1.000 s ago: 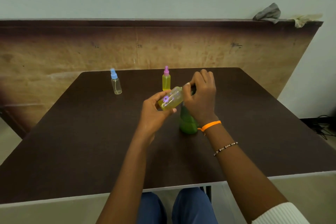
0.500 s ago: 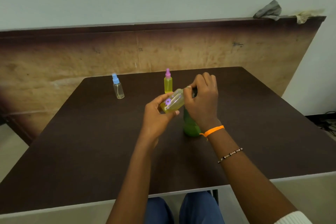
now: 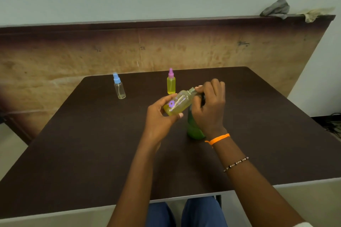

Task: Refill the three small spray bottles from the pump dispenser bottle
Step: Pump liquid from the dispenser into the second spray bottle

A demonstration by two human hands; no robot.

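My left hand holds a small clear bottle with a purple flower mark, tilted, its open neck pointing up and right; yellow liquid shows inside. My right hand sits on top of the green pump dispenser bottle, covering its pump head, with fingertips at the small bottle's neck. The dispenser stands upright on the dark table. A blue-capped small spray bottle, nearly empty, stands at the back left. A pink-capped small spray bottle full of yellow liquid stands at the back middle.
A worn wooden panel leans behind the table against the wall. Grey and beige rags lie on its top right edge. Cables lie on the floor at the right. My knees show under the near edge.
The view has shifted slightly. Both hands stay together over the green dispenser; the tilted small bottle holds its place in my left hand.
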